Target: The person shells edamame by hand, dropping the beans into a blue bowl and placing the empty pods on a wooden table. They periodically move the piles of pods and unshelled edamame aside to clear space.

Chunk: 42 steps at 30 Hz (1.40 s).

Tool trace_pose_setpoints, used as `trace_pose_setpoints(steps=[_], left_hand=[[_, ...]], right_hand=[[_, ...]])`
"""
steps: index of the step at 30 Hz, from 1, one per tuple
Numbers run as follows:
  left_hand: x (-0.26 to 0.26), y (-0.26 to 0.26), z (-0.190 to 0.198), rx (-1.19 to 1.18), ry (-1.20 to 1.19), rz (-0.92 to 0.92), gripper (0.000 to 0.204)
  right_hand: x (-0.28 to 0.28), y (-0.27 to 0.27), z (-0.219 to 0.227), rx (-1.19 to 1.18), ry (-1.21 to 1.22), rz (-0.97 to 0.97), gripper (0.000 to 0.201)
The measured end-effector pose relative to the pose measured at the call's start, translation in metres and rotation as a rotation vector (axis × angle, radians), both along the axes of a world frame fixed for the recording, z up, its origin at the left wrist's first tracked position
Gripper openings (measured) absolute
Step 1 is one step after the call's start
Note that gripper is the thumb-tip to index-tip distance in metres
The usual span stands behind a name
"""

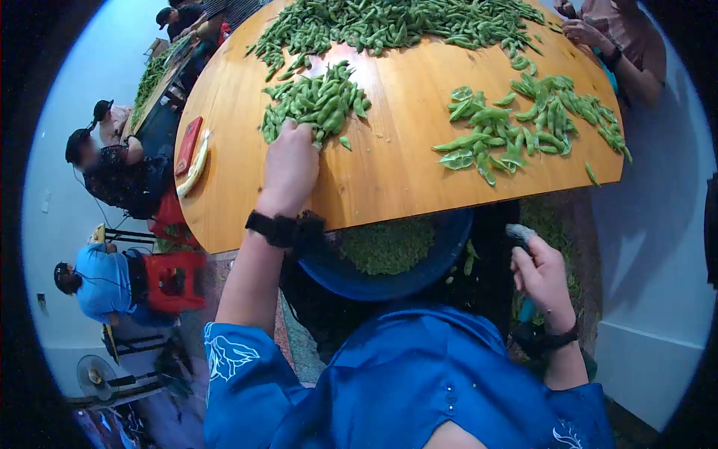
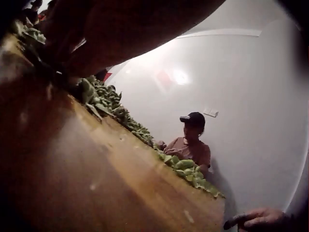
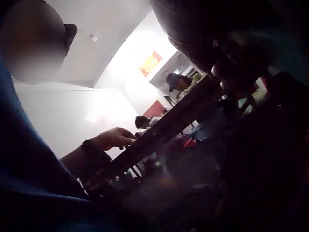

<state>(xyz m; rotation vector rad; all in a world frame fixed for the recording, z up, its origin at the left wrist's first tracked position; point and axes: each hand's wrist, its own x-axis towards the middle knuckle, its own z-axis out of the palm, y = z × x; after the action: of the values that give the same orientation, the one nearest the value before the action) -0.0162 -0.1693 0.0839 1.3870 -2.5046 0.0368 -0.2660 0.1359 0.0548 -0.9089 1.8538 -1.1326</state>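
Note:
My left hand point(image 1: 288, 161) lies on a wooden table point(image 1: 389, 176), its fingers curled into the near edge of a small pile of green bean pods point(image 1: 318, 101). The left wrist view shows the same pods point(image 2: 99, 96) just beyond the hand's dark underside. My right hand point(image 1: 540, 273) hangs below the table's edge, apart from it, and pinches a small grey object point(image 1: 520, 233); it is the dark stub point(image 2: 235, 222) low in the left wrist view. A blue basin point(image 1: 359, 288) of shelled green beans sits under the table edge between my arms.
A second pile of pods point(image 1: 527, 127) lies on the table at right, with a long heap point(image 1: 389, 26) along the far side. A person point(image 1: 621, 41) sits across. A red object point(image 1: 187, 146) lies at the left rim. Seated people and red stools point(image 1: 176, 280) fill the left.

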Motion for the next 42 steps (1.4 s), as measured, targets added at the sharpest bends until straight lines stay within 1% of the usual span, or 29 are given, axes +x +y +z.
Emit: trace_pose_setpoints(steps=[2, 3, 4, 5, 6, 7, 8, 9, 10, 11, 12, 13, 17, 20, 21, 23, 25, 27, 29, 30, 31, 32, 34, 36, 37, 38, 39, 40, 42], left_hand=[[0.001, 0.005, 0.001, -0.004, -0.003, -0.038, 0.017], [0.003, 0.014, 0.005, -0.002, 0.077, -0.067, 0.017], [0.004, 0.022, 0.011, 0.0, 0.16, -0.098, 0.017], [0.0, 0.037, 0.015, 0.041, 0.17, -0.071, 0.01], [-0.003, 0.051, 0.013, 0.046, 0.165, -0.087, 0.01], [-0.005, 0.065, 0.01, 0.301, 0.421, -0.127, 0.011], [-0.007, 0.079, 0.007, 0.564, 0.672, -0.16, 0.013], [-0.012, 0.097, 0.009, 0.654, 0.739, -0.172, 0.021], [-0.015, 0.112, 0.011, 0.744, 0.809, -0.182, 0.029], [-0.015, 0.124, 0.008, 0.819, 0.855, -0.203, 0.038], [-0.015, 0.13, -0.001, 0.863, 0.912, -0.241, 0.039], [-0.013, 0.137, -0.003, 0.924, 0.931, -0.222, 0.04], [-0.008, 0.15, -0.007, 1.068, 1.0, -0.189, 0.042], [0.0, 0.152, -0.01, 1.203, 0.972, -0.126, 0.043], [0.002, 0.153, -0.012, 1.209, 0.975, -0.125, 0.043], [0.004, 0.154, -0.018, 1.353, 1.052, -0.153, 0.044], [0.006, 0.155, -0.024, 1.411, 1.09, -0.166, 0.044], [0.008, 0.156, -0.033, 1.468, 1.124, -0.176, 0.044], [0.012, 0.158, -0.043, 1.613, 1.243, -0.215, 0.043], [0.012, 0.158, -0.047, 1.616, 1.242, -0.214, 0.043], [0.012, 0.159, -0.051, 1.681, 1.277, -0.229, 0.043], [0.012, 0.16, -0.054, 1.745, 1.313, -0.245, 0.042], [0.008, 0.163, -0.058, 1.757, 1.348, -0.243, 0.041], [0.005, 0.164, -0.063, 1.807, 1.487, -0.238, 0.038], [0.003, 0.167, -0.062, 1.81, 1.484, -0.239, 0.038], [-0.001, 0.169, -0.055, 1.634, 1.356, -0.221, 0.032], [-0.003, 0.171, -0.05, 1.458, 1.228, -0.199, 0.027], [-0.004, 0.173, -0.047, 1.457, 1.229, -0.197, 0.027], [-0.006, 0.174, -0.043, 1.364, 1.21, -0.164, 0.025]], right_hand=[[0.011, -0.012, 0.006, -0.04, -0.048, 0.099, 0.036], [0.015, -0.019, 0.006, -0.072, -0.052, 0.151, 0.036], [0.02, -0.03, 0.009, -0.074, -0.054, 0.138, 0.036], [0.027, -0.04, 0.014, -0.123, -0.095, 0.212, 0.035], [0.034, -0.051, 0.019, -0.174, -0.135, 0.286, 0.035], [0.04, -0.063, 0.024, -0.174, -0.138, 0.269, 0.035], [0.047, -0.075, 0.028, -0.177, -0.193, 0.332, 0.031], [0.052, -0.082, 0.031, -0.179, -0.247, 0.396, 0.028], [0.057, -0.088, 0.032, -0.176, -0.247, 0.382, 0.028], [0.061, -0.094, 0.032, -0.173, -0.376, 0.406, 0.023], [0.064, -0.096, 0.032, -0.169, -0.506, 0.433, 0.02], [0.066, -0.095, 0.037, -0.158, -0.501, 0.432, 0.015], [0.07, -0.088, 0.036, -0.063, -0.518, 0.439, 0.016], [0.068, -0.082, 0.036, -0.04, -0.524, 0.456, 0.015], [0.066, -0.081, 0.034, -0.008, -0.537, 0.469, 0.015], [0.067, -0.078, 0.032, 0.028, -0.548, 0.477, 0.015], [0.07, -0.076, 0.032, 0.024, -0.666, 0.426, 0.014], [0.07, -0.073, 0.026, 0.04, -0.67, 0.426, 0.013], [0.071, -0.07, 0.019, 0.055, -0.677, 0.429, 0.013], [0.071, -0.069, 0.015, 0.056, -0.768, 0.415, 0.012], [0.072, -0.068, 0.012, 0.056, -0.86, 0.401, 0.012], [0.072, -0.068, 0.011, 0.055, -0.861, 0.398, 0.012], [0.072, -0.066, 0.009, 0.058, -0.868, 0.375, 0.012], [0.073, -0.066, 0.003, 0.06, -0.866, 0.342, 0.012], [0.073, -0.067, 0.001, 0.06, -0.863, 0.314, 0.013], [0.075, -0.067, 0.003, 0.058, -0.861, 0.313, 0.013], [0.079, -0.066, 0.007, 0.035, -0.777, 0.314, 0.012], [0.082, -0.065, 0.008, 0.015, -0.693, 0.316, 0.012], [0.081, -0.065, 0.006, 0.002, -0.705, 0.317, 0.012]])
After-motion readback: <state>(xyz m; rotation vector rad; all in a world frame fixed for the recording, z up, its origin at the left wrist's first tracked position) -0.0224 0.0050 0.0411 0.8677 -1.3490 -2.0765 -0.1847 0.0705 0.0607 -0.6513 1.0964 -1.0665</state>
